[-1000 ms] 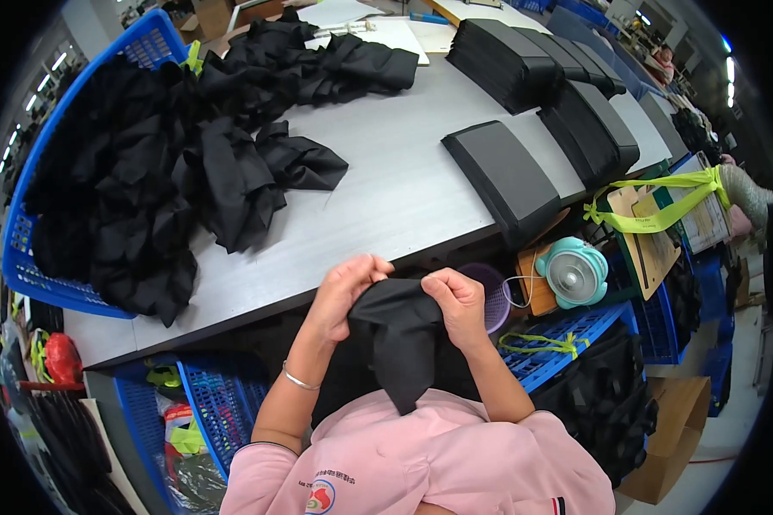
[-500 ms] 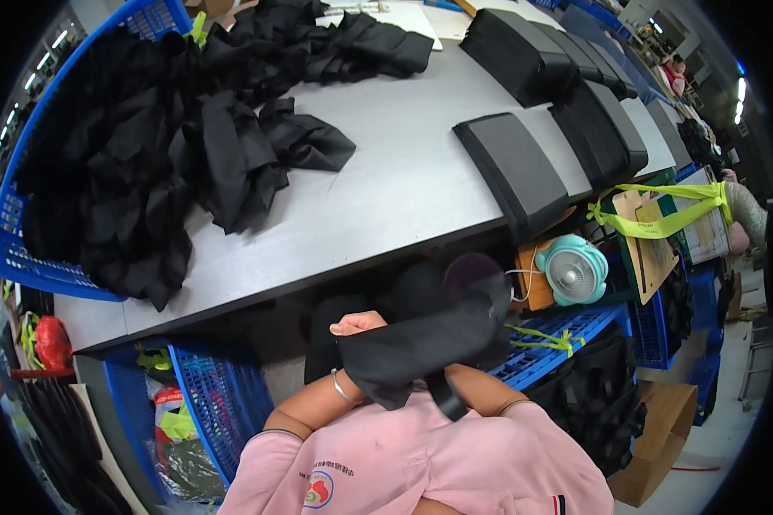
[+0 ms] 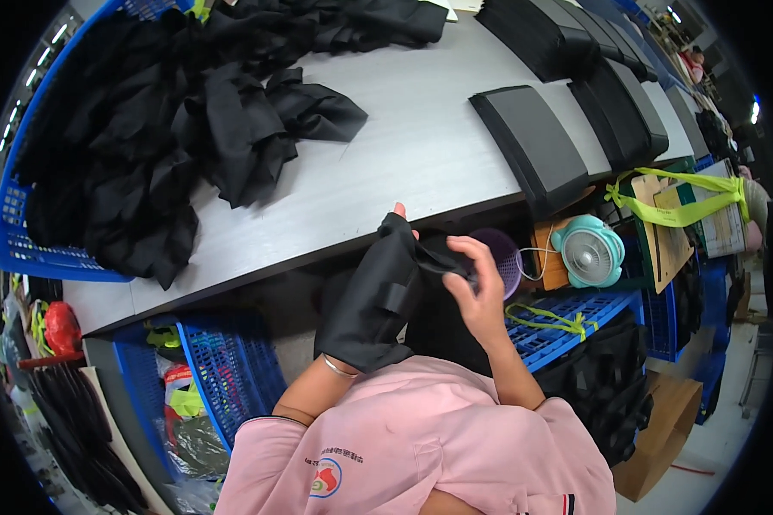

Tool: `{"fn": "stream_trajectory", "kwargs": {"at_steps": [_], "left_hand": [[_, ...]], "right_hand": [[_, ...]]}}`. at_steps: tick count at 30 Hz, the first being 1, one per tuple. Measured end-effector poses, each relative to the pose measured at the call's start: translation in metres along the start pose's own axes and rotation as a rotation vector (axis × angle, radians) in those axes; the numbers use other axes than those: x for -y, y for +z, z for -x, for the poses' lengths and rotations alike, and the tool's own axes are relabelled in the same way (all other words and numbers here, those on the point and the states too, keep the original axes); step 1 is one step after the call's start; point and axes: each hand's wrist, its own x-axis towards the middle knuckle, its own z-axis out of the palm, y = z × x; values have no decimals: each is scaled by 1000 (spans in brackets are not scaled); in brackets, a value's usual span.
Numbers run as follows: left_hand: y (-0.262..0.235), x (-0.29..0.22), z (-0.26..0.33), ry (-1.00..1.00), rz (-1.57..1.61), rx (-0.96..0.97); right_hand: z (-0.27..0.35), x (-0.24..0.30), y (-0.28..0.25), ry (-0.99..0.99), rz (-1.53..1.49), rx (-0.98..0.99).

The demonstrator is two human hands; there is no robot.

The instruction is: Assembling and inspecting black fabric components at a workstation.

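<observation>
1. Hands first: I am wearing the black fabric piece (image 3: 374, 305) over my left hand (image 3: 395, 225) like a sleeve, with only the fingertips poking out at the top, so I cannot tell how that hand is closed inside.
2. I am pinching the piece's free upper edge with my right hand (image 3: 477, 287), thumb and fingers clenched on the cloth just beside the left fingertips.
3. I am holding the work in the air in front of my chest, below the near edge of the grey surface (image 3: 421, 146), not resting on it.
4. To do this well, I judge that I should be pulling evenly along the edge with the right hand while the left spreads flat inside, so the cloth is sliding smoothly and not bunching at the wrist.
5. Farther out, a heap of black fabric (image 3: 189, 129) is lying on the surface's left part, spilling from a blue basket (image 3: 9, 232).
6. Flat black stacks (image 3: 532, 142) are sitting on its right part, well apart from the heap.
7. Under the edge, a purple cup (image 3: 502, 257) and a small teal fan (image 3: 588, 251) are standing near my right hand; I am keeping my elbow clear of them.
</observation>
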Motion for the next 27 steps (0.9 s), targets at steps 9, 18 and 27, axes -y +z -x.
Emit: {"fn": "stream_trajectory", "kwargs": {"at_steps": [9,18,27], "left_hand": [[-20,-34,31,28,-324,168],[-82,69,72,-131,-411,169],[-31,-8,6,369,-1248,-150]], "right_hand": [[0,-5,-14,505,-811,255],[-54,-3,-7,545,-739,167],[-29,4,-1,-135,151,5]]}}
